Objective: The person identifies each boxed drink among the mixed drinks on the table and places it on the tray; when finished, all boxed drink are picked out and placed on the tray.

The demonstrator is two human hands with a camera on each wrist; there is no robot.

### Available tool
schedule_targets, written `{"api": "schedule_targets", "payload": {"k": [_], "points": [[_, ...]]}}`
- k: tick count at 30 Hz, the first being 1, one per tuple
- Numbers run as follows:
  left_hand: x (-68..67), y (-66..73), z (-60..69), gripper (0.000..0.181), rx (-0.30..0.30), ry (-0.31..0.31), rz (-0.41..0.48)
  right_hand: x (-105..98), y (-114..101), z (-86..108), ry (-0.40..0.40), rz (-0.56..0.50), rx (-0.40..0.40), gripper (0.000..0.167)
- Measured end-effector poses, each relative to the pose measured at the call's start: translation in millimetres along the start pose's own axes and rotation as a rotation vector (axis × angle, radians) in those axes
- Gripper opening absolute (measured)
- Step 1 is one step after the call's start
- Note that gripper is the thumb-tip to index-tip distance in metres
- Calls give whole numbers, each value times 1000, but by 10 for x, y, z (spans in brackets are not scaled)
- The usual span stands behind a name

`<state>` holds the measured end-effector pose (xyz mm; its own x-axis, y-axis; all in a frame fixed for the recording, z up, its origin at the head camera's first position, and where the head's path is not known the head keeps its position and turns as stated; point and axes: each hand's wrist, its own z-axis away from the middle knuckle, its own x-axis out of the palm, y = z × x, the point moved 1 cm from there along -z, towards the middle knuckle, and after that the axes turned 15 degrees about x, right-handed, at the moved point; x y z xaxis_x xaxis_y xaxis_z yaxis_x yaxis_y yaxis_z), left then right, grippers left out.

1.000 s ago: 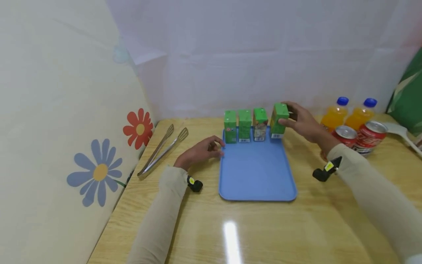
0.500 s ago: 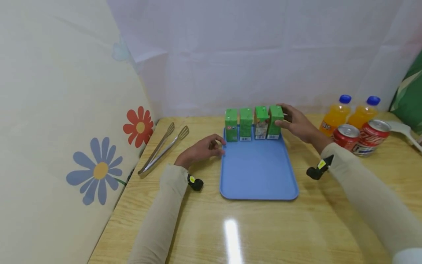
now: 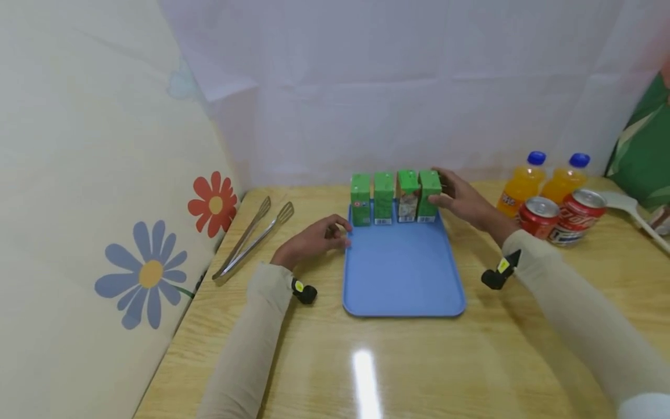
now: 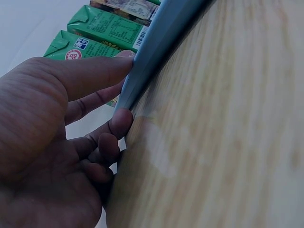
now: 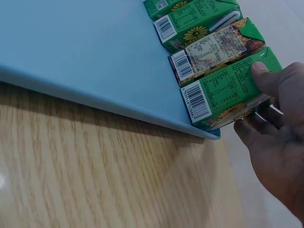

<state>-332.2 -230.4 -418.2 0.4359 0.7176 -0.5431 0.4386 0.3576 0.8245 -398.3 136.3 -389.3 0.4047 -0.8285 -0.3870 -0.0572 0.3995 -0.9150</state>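
My right hand (image 3: 463, 199) pinches the end carton (image 3: 428, 199) upright at the far right corner of the tray (image 3: 403, 273), while my left hand (image 3: 316, 237), loosely half open, just touches the left edge, so a light, level grip should square the end carton without nudging the next carton (image 3: 407, 199).

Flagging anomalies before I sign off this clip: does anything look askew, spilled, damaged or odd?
Nothing looks spilled or damaged. One mild oddity: the third carton from the left on the blue tray shows a brown patterned face to the front, where the other three cartons show green; it may be turned.
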Motion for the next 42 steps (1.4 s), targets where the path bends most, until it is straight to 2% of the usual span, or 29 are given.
{"api": "schedule_targets", "payload": {"k": [5,10,14,22,27,35,42], "points": [[20,13,-9,32,-2,-5,-4,-50,-12,62,24,13,-17,80],[10,43,0,32,-19,1,-5,-140,-124,148,22,-24,-80,77],[5,44,3,32,-29,7,-4,-232,-216,251,49,10,-111,76],[5,20,2,35,-28,-11,7,-464,-379,573,88,44,-110,72],[-3,22,-8,34,-22,-6,-3,-643,-440,804,130,120,-134,67],[-41,-12,17,35,-35,-6,-7,-945,-312,1102,198,267,-141,56],[-84,-8,57,32,-39,4,-7,-1191,-113,1354,272,282,-30,51]]}}
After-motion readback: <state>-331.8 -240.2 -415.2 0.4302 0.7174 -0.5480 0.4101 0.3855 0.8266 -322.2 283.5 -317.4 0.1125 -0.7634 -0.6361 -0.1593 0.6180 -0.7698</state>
